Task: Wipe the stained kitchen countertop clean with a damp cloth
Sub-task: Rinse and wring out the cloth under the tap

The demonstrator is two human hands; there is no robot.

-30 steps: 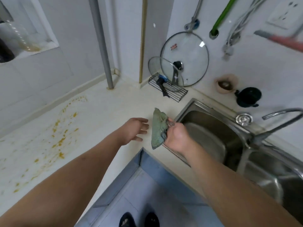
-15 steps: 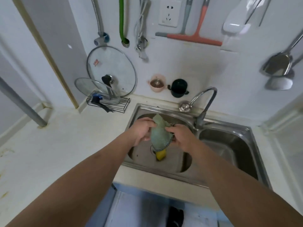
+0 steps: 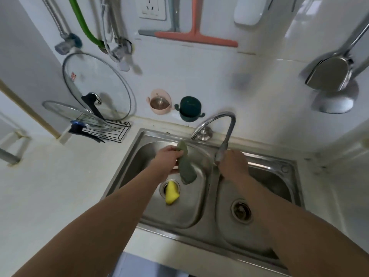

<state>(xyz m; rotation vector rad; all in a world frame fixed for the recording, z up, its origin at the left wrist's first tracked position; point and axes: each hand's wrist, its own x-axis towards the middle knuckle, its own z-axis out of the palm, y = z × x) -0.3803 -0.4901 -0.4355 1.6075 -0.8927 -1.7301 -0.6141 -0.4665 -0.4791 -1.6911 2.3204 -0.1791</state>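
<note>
We see the left hand (image 3: 166,156) over the left basin of the steel sink (image 3: 127,156), its fingers (image 3: 175,149) curled round the upper end of the green cloth (image 3: 186,168) — the cloth pokes up above the fingers and hangs down below them into the basin, its lower end just above the drain. Below the fingers and a little toward us, a yellow sponge (image 3: 171,192) lies across that drain. The right hand (image 3: 232,164) sits at the divider between the two basins, right behind the nozzle end of the faucet (image 3: 221,152); its fingers seem to be wrapped round the spout's tip, though the hand's back hides them and we cannot tell for sure. The faucet arches up from its base behind the sink and comes down between the two hands. To the left of the left hand's fingers stretches the pale counter (image 3: 50,176), and further off stands a wire rack (image 3: 107,130) with two glass lids (image 3: 99,86) leaning toward the wall. On the wall beyond the fingers hang a pink cup (image 3: 160,101), a dark green cup (image 3: 189,108) and an orange squeegee (image 3: 196,37).
</note>
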